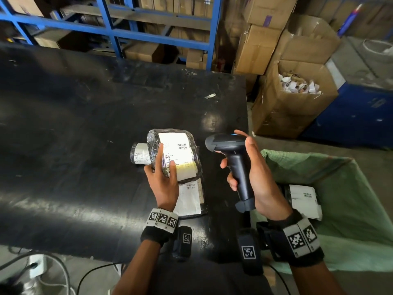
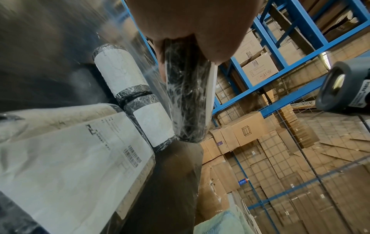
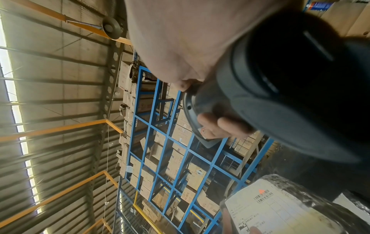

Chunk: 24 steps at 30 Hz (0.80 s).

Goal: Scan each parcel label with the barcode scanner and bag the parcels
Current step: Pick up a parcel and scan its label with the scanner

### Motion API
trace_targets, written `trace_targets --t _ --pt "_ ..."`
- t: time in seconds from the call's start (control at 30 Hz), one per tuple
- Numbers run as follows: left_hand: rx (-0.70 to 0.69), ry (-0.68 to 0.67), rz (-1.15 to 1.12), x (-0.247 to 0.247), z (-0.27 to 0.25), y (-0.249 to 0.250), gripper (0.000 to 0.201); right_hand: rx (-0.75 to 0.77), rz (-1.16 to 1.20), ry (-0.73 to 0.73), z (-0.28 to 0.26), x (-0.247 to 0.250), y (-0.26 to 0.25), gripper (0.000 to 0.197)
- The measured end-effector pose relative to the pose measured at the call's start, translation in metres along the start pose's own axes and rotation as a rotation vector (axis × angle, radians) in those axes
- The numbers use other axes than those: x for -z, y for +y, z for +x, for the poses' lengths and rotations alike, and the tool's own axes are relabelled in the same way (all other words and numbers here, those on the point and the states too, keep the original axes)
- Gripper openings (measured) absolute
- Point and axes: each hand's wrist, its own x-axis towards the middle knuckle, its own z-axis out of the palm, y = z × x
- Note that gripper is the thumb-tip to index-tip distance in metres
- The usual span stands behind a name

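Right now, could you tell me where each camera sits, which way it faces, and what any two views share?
Head: worn on the head, looks down at the black table; shows left hand gripping the wrapped parcel, right hand gripping the barcode scanner.
Left wrist: looks along the palm at the parcel's edge, racking beyond.
Right wrist: looks up past the scanner handle at roof and racking; fingers show.
Shared: the parcel shows in all three.

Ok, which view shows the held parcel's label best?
Head view: the label faces the camera, barcodes visible, in the left hand. Right wrist catches part of it; left wrist shows only its edge.
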Motion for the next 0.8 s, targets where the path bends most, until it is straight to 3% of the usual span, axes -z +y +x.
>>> trace_targets --t 0.43,0.53,0.67,0.8 --pt "0.01 0.01 0.0 0.0 -0.003 -0.002 0.06 -0.051 0.018 -0.001 -0.01 0.005 0.007 0.059" --pt "0.014 0.006 0.009 0.003 -0.003 -0.004 0.061 -0.03 -0.054 0.064 -0.004 0.007 0.015 0.054" --pt "0.03 -0.009 0.018 0.009 -0.002 -0.006 0.06 -0.122 -0.163 0.18 0.014 0.024 0.05 0.039" --pt "0.056 -0.017 0.035 0.017 0.0 -0.006 0.059 -0.294 -0.352 0.309 0.038 0.053 0.114 0.044"
